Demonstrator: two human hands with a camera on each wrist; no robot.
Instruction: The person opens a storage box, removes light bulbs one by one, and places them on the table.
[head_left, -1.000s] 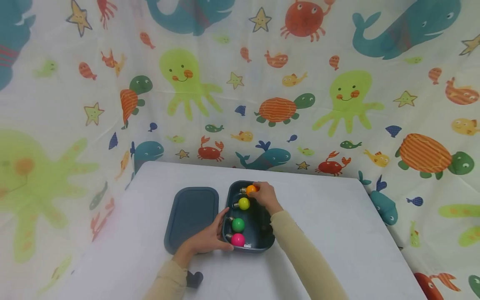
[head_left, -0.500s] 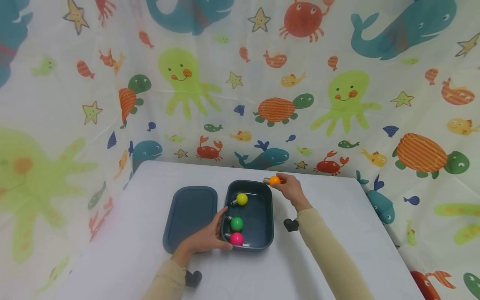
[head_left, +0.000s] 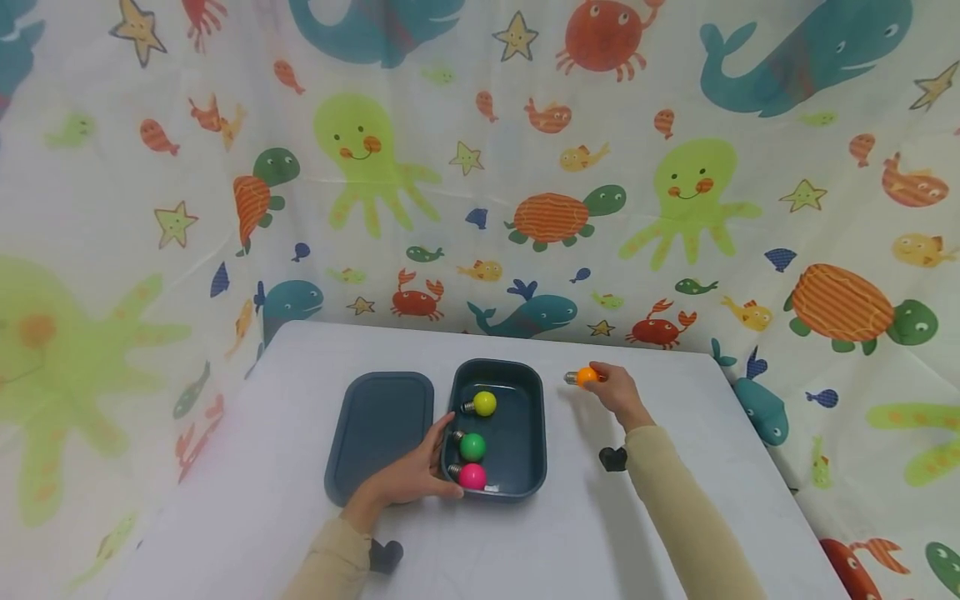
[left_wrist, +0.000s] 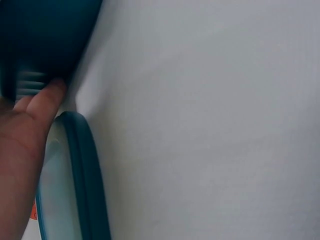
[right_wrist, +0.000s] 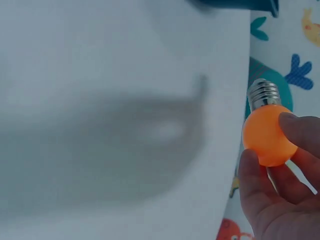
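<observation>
An orange light bulb [right_wrist: 270, 134] with a silver screw base is pinched between the fingers and thumb of my right hand [head_left: 621, 395]. That hand holds it above the table, to the right of a dark blue container [head_left: 525, 487]. Along the container's left side lie a yellow bulb [head_left: 485, 404], a green bulb [head_left: 473, 447] and a pink bulb [head_left: 472, 477]. My left hand [head_left: 408, 471] rests against the container's near left corner, fingers extended along its side and thumb at the front. In the left wrist view its fingertips touch the container's wall [left_wrist: 45, 35].
A dark blue lid [head_left: 386, 425] lies flat to the left of the container, partly behind my left hand. The white table [head_left: 675, 392] ends at a curtain [head_left: 450, 192] printed with sea animals, at the back and sides.
My right hand has lifted the orange bulb out of the container's far end and carried it right, then lower over the table. The left hand stays at the container.
</observation>
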